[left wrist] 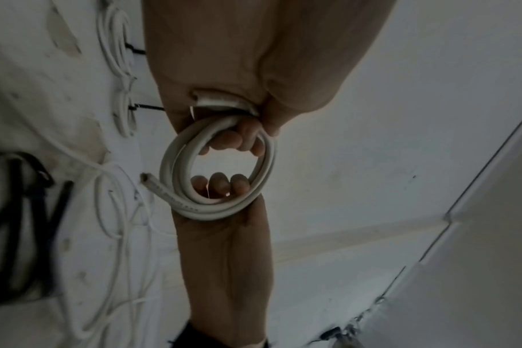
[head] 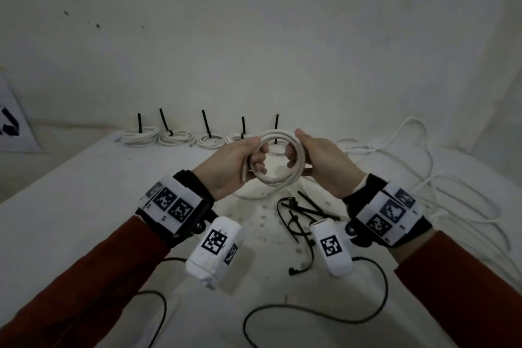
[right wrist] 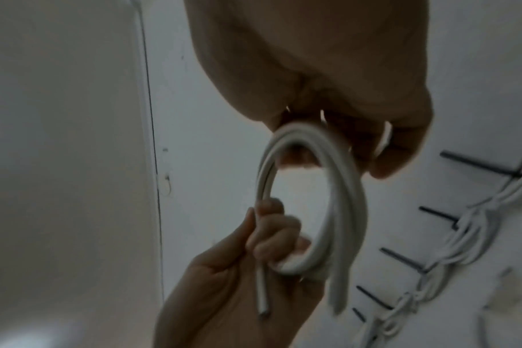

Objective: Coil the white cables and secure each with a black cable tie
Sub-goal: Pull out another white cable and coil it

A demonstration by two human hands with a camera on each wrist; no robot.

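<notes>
A coil of thick white cable [head: 275, 181] is held up over the table between both hands. My left hand [head: 255, 162] grips its left side, fingers curled through the ring, and one cable end [head: 243, 175] sticks out below the palm. On the right side my right hand [head: 296, 155] grips the coil with its fingers curled inside. The left wrist view shows the coil [left wrist: 176, 164] with a cut end [left wrist: 148, 180] pointing left. The right wrist view has the coil [right wrist: 337, 188] and the left hand [right wrist: 271, 235] below it. Loose black cable ties [head: 299, 215] lie under my hands.
Several tied white coils [head: 139, 135] with upright black tie tails line the back of the white table [head: 84, 178]. Loose white cables [head: 423, 178] sprawl at the right. Thin black leads [head: 310, 316] from the wrist cameras lie near the front edge. A printed sheet [head: 14, 121] leans at the left.
</notes>
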